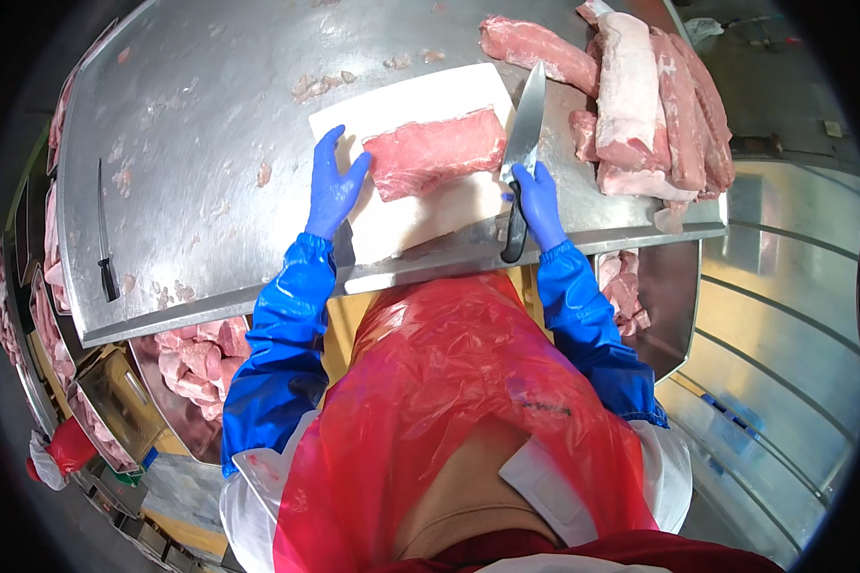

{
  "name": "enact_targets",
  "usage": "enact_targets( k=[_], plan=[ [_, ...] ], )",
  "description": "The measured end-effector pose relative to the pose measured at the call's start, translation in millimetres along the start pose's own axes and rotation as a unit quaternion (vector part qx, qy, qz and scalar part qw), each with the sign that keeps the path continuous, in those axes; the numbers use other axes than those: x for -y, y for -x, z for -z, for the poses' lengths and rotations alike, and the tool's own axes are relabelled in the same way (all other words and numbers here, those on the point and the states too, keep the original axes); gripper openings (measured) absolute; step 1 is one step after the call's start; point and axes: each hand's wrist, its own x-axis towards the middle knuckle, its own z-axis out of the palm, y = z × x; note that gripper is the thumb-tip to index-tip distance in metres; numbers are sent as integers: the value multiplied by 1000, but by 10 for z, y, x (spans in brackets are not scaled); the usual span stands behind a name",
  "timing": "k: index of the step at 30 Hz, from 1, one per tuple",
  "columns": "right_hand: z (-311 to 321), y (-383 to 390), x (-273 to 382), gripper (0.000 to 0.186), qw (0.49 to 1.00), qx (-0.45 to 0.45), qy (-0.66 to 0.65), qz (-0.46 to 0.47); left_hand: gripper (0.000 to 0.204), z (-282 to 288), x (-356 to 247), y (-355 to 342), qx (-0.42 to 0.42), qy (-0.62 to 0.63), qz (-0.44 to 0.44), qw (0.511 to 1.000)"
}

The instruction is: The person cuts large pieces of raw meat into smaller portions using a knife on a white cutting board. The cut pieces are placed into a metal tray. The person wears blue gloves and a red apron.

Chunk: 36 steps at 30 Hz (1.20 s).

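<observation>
A slab of pink meat lies across a white cutting board on the steel table. My left hand, in a blue glove, is open at the board's left side, fingers apart, its thumb at the meat's left end. Just right of the board, my blue-gloved right hand is closed on a large knife by its black handle, the blade pointing away from me.
Long pork pieces are piled at the right of the table. A thin knife lies at the left. Steel bins of meat sit below the near edge and along the left. Another person in red is at lower left.
</observation>
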Motion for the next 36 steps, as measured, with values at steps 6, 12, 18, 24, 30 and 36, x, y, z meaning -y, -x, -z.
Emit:
enact_targets(
  k=[6, 12, 18, 24, 30, 36],
  plan=[
    [-499, -446, 266, 36, 995, 52, -76, 23, 28, -496, 101, 49, 14, -33, 38, 999],
    [-846, -1186, 1112, 28, 960, 236, -97, 112, 31, -862, -363, 993, 109, 24, 8, 994],
    [84, -1236, 592, 40, 953, 169, 154, 198, 41, -1086, -500, 931, -21, 109, 102, 989],
    [248, -80, 331, 23, 952, 159, 220, 139, 32, -654, -483, 670, -227, -70, -9, 971],
    [-305, 555, -138, 15, 873, 214, 323, 295, 36, -540, -373, 724, -231, -87, 17, 969],
    [-805, 273, 525, 17, 889, 123, 283, 339, 60, -639, -354, 571, -150, -214, -44, 964]
  ],
)
